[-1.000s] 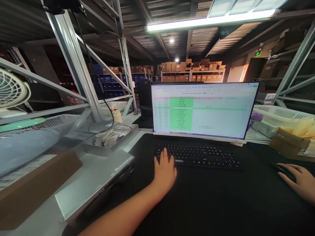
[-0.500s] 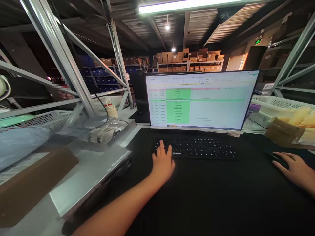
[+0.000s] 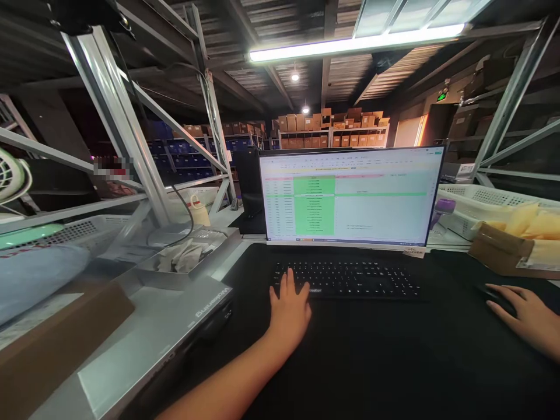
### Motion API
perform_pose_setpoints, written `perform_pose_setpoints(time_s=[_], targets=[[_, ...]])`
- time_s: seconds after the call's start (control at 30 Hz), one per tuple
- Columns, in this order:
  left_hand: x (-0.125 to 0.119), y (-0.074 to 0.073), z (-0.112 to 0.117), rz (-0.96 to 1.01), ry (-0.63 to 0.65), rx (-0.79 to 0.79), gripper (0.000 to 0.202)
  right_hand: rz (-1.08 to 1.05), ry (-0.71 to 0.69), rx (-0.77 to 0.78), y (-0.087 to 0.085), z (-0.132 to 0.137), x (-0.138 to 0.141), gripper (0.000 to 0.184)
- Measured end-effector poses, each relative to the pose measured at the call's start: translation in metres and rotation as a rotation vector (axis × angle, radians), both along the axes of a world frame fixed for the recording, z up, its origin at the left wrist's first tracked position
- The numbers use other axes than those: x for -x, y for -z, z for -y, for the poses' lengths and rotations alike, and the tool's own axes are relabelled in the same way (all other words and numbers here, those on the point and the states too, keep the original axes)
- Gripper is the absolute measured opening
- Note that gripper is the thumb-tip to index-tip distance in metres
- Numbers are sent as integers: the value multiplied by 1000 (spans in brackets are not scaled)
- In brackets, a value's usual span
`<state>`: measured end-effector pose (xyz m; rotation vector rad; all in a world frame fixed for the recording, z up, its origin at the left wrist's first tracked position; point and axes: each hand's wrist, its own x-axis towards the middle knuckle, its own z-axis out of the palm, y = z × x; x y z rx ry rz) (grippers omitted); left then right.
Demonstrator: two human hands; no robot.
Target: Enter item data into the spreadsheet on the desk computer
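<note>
My left hand (image 3: 289,312) rests on the left end of a black keyboard (image 3: 361,282), fingers spread over the keys and holding nothing. Far to the right, my right hand (image 3: 527,318) is curved over a dark computer mouse (image 3: 502,298), which its palm and fingers partly cover. Both lie on a black desk mat (image 3: 371,356). Behind the keyboard stands a lit monitor (image 3: 380,210) showing a spreadsheet with a green column and one green highlighted row. The text in its cells is too small to read.
At left are a silver-grey box (image 3: 161,332), an open tray (image 3: 210,251) with crumpled packaging, and a brown carton (image 3: 65,356). A cardboard box (image 3: 499,248) with yellow packets and a white basket (image 3: 464,204) stand right. Metal shelf posts (image 3: 126,128) flank the desk.
The camera view has tilted up, so the monitor and keyboard sit lower in the picture. My left fingers have shifted slightly on the keys. My right hand stays on the mouse.
</note>
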<state>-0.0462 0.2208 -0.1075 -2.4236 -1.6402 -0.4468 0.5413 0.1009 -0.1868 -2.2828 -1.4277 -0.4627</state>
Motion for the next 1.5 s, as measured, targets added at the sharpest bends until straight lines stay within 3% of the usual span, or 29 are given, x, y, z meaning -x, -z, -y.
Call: perform_pose_setpoints(time_s=[0.33,0.6,0.83,1.1,1.2,1.27,1.4,1.5], targets=[[1,10,-6,-28,-3,-29,51,-61,31,13,-4,2,7,73],[1,11,-6,-29,-6,-28,51,-49,-2,-21,-6,2,10,60],[2,12,-7,-42,1,-36,52,-51,10,0,-23,9,31,57],[1,13,-9,-70,-6,-71,51,50,19,-60,-28,8,38,57],[1,12,-9,-94,4,-65,50,173,13,-42,-40,11,60,56],[0,12,-9,-109,6,-67,49,206,-73,-54,-50,11,88,50],[0,11,-13,-126,2,-62,48,68,-328,-31,-63,3,160,45],[0,11,-14,-140,2,-48,48,-7,-445,19,-66,-8,205,44]])
